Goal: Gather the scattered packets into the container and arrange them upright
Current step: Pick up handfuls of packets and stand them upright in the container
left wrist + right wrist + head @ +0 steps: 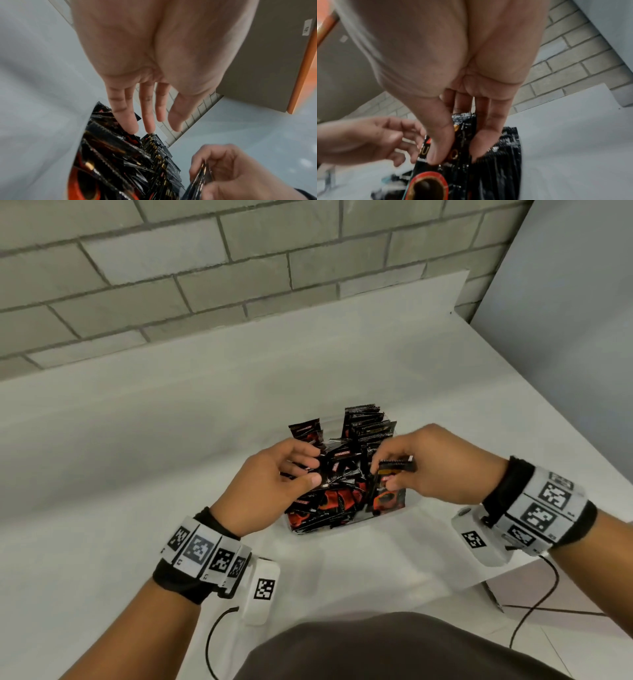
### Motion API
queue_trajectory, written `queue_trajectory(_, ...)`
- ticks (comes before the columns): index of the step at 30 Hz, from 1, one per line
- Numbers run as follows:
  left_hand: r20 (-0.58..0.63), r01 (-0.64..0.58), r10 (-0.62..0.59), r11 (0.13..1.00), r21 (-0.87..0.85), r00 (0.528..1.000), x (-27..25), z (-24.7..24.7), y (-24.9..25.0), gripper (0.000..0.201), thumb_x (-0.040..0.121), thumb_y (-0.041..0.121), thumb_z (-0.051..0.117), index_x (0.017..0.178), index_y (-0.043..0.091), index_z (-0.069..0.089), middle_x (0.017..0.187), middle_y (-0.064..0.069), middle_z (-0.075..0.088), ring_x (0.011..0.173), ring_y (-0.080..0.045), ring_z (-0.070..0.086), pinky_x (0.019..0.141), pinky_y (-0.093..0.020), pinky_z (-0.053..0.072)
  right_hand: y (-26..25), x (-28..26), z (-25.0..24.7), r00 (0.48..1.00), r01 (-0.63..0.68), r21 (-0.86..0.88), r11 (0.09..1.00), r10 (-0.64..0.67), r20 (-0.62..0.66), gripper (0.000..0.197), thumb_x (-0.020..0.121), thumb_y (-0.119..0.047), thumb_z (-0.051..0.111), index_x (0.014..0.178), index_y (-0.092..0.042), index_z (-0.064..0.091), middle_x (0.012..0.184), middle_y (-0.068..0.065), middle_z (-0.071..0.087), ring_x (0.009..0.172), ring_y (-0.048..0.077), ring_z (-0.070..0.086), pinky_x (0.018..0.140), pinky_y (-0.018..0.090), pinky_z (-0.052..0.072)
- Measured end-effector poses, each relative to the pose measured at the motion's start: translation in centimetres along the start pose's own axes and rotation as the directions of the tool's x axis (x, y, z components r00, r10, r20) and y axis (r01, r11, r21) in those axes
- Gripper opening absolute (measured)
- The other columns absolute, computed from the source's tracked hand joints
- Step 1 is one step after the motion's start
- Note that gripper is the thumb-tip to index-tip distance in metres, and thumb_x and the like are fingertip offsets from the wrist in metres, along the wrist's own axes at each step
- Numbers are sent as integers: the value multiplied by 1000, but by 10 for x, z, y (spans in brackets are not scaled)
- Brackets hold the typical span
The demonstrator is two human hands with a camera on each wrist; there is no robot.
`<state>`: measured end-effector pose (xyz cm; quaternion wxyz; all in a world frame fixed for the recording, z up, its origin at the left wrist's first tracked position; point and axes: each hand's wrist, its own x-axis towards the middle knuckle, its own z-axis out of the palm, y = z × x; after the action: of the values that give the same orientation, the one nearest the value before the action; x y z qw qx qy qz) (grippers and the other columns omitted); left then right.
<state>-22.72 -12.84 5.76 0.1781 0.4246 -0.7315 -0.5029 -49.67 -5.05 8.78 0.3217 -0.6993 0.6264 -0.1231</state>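
A clear container [376,521] on the white table holds a loose heap of black-and-red packets [329,501]. A row of packets [368,422] stands upright along its far right side, and one more packet [305,431] stands at the far left. My right hand [385,474] pinches a packet [397,465] upright between thumb and fingers over the container's near right part; the right wrist view shows that packet [462,135] in the hand [456,154]. Over the heap's left side hovers my left hand [313,472], its fingers [132,124] straight and holding nothing.
The white table [171,440] runs back to a grey brick wall [205,285]. Its right edge [582,460] passes close behind my right wrist, with floor and a black cable [534,607] below. A raised white ledge [428,292] sits at the back right.
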Motion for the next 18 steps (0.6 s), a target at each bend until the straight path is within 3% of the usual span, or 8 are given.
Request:
queue_trajectory(5,-18,-10,10,1000,-10,1000,-1,5,-3,26,91,21,77,113,32,69,105,9,74,90,-12,69,83,-24,56,22,3,17,998,50,-189,981,-56,-28,33,84,-14,77,110,-34,70,103,-14,64,88,8,61,82,31,52)
queue_trajectory(7,0,-13,13,1000,-17,1000,-3,9,-2,25,92,20,76,112,33,70,102,8,74,86,-17,68,81,-24,55,26,4,20,997,56,-241,969,-66,-34,38,84,-14,77,116,-33,70,107,-13,53,90,12,57,82,29,50)
queue_trajectory(9,41,-30,30,999,-12,999,-3,13,0,23,93,19,75,111,32,70,96,7,74,83,-17,69,79,-28,57,27,2,24,996,76,-261,962,-83,-18,43,84,-12,76,122,-32,68,107,-14,49,91,7,50,82,23,44)
queue_trajectory(12,153,-28,26,1000,9,988,-5,25,5,20,93,16,74,110,26,73,92,6,76,77,-10,70,78,-28,59,25,-2,31,991,117,-275,954,-131,-36,43,80,-8,76,115,-30,61,102,-19,50,94,5,47,79,24,43)
queue_trajectory(15,293,-57,20,991,119,956,-7,40,10,25,94,22,74,119,23,72,104,8,76,88,-8,72,87,-30,60,26,-5,37,980,163,-310,937,-189,-56,38,75,-7,75,97,-27,52,92,-18,48,90,8,44,71,26,43)
queue_trajectory(18,337,-153,62,956,251,940,-4,50,17,34,95,33,72,128,25,68,115,11,73,91,0,68,88,-24,56,26,-7,36,977,168,-302,939,-199,-78,39,75,-14,80,102,-27,56,97,-14,50,91,10,46,74,28,46)
